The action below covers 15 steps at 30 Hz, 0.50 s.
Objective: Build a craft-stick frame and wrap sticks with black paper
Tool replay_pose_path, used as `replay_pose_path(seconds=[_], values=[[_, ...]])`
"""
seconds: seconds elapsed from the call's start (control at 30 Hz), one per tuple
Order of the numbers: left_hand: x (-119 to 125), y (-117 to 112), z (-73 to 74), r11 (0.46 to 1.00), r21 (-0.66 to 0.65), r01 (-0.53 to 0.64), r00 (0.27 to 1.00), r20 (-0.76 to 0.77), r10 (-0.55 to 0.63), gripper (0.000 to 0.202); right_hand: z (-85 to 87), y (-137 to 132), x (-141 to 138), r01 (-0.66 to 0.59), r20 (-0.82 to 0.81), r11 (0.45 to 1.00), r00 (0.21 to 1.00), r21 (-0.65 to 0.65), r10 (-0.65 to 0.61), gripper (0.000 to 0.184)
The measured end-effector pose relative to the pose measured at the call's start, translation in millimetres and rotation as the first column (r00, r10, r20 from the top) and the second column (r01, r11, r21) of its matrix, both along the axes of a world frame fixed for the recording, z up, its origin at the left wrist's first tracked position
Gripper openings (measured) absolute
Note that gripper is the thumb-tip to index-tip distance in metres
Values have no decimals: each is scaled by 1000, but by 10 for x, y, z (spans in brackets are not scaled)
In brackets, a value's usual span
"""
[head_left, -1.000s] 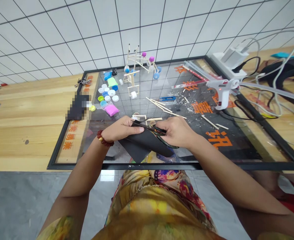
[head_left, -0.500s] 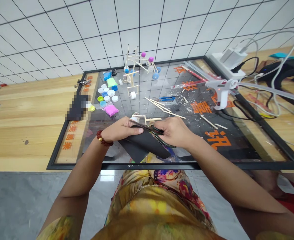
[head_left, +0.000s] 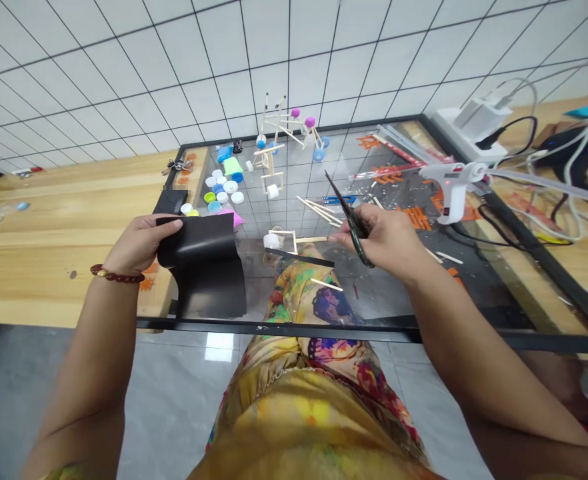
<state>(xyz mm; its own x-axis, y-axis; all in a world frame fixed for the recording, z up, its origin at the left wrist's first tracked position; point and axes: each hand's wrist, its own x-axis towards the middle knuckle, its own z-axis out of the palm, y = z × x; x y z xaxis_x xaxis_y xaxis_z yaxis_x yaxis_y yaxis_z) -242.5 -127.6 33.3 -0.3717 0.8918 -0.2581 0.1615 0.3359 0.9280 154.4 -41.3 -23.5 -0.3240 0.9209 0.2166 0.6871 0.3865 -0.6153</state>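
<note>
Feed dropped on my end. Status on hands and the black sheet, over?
Left hand pinches black sheet by its top edge. Right hand holds scissors, tips up. Thin black strip between the hands, apart from the sheet.

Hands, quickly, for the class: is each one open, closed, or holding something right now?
Left hand: closed, holding the black sheet by its top edge.
Right hand: closed, holding the scissors, blades pointing up.

a single head-worn camera looks forward and down, close over the person's lap (head_left: 314, 400), left hand (head_left: 139, 243) and right hand (head_left: 384, 237), across the glass-topped table (head_left: 494, 267) toward the tiled wall (head_left: 174, 67).
</note>
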Motion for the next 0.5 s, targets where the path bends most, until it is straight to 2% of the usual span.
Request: replay_pose_path(seconds=[0.1, 0.13, 0.2, 0.27, 0.3, 0.33, 0.37, 0.4, 0.43, 0.47, 0.5], values=[[-57, 30, -170, 1000, -29, 3, 993, -114, -6, 49, 9, 15, -13, -39, 40, 999, 998, -36, 41, 27], [-79, 36, -215, 999, -25, -22, 982, -187, 17, 49, 13, 17, -20, -51, 57, 998, 997, -46, 53, 25], [-120, 28, -264, 999, -51, 5, 936, -350, -23, 49, 10, 17, -29, -78, 85, 995, 993, -65, 83, 25], [-121, -20, -257, 993, -102, 56, 807, -581, -105, 47, -13, 15, -28, -95, 101, 991, 989, -89, 104, 26], [-90, -57, -239, 991, -111, 76, 697, -705, -133, 46, -33, 14, -23, -98, 100, 990, 989, -99, 108, 27], [-30, -99, -217, 992, -91, 87, 552, -825, -124, 46, -59, 13, -17, -96, 89, 990, 990, -105, 105, 28], [62, -140, -197, 994, 0, 106, 413, -910, -44, 46, -89, 15, -12, -85, 66, 991, 994, -104, 92, 29], [188, -174, -183, 982, 94, 161, 320, -947, 38, 44, -121, 18, -8, -64, 32, 993, 997, -98, 67, 30], [345, -197, -180, 955, 169, 243, 281, -955, 98, 40, -152, 23, -7, -36, -12, 995, 999, -91, 35, 32], [527, -203, -189, 916, 209, 342, 279, -954, 113, 34, -182, 30, -8, -5, -63, 997, 998, -83, 0, 34], [724, -193, -211, 871, 202, 448, 284, -956, 75, 30, -208, 39, -12, 24, -115, 997, 993, -74, -32, 36]])
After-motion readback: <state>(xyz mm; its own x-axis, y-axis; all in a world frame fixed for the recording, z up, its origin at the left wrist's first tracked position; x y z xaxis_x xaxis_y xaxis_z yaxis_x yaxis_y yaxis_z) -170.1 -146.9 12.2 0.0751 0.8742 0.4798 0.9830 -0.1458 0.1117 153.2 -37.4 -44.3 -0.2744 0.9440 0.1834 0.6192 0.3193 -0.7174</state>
